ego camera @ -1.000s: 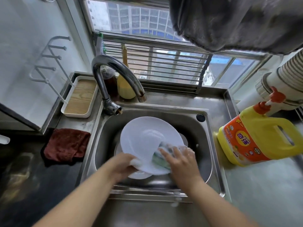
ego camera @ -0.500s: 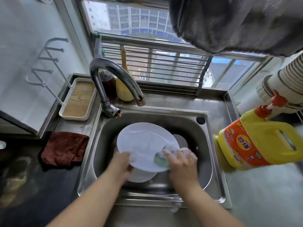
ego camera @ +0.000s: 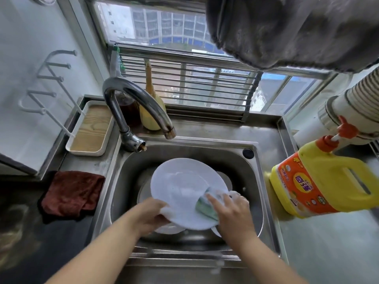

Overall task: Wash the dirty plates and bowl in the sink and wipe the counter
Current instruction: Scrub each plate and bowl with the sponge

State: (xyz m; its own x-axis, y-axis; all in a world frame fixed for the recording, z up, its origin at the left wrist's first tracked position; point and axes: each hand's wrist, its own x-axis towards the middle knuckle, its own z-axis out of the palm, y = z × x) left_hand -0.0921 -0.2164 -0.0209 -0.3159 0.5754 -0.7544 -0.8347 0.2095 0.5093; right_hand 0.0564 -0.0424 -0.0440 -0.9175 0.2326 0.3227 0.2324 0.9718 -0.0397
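Starting at the far left: a white wall rack (ego camera: pixel 47 83) hanging on the tiles, and below it a wood-lined tray (ego camera: pixel 90 128) sitting on the steel desk (ego camera: pixel 332 249). Lying in front of the tray, a dark red cloth (ego camera: pixel 71 193), crumpled, just beside the sink's left rim. Rising behind the sink (ego camera: pixel 252 173), a curved tap (ego camera: pixel 135 103), with a dark bottle (ego camera: pixel 129 111) and a yellow bottle (ego camera: pixel 150 111) standing behind it on the sill.

Reaching into the sink, the left hand (ego camera: pixel 149 214), its grip clamped on the near-left edge of a white plate (ego camera: pixel 180 187), thumb lying on top, holding it tilted above the basin. Showing under that plate, more white dishes (ego camera: pixel 224 178) lying in the sink bottom; telling plates from bowl there not possible. Pressing on the plate's right part, the right hand (ego camera: pixel 231 212), its grip curled round a soapy green sponge (ego camera: pixel 205 206), foam covering the fingertips.

Standing right of the sink on the desk, a yellow detergent jug (ego camera: pixel 324 181) with an orange label and a red pump. Hanging overhead at the top right, a grey towel (ego camera: pixel 287 29).
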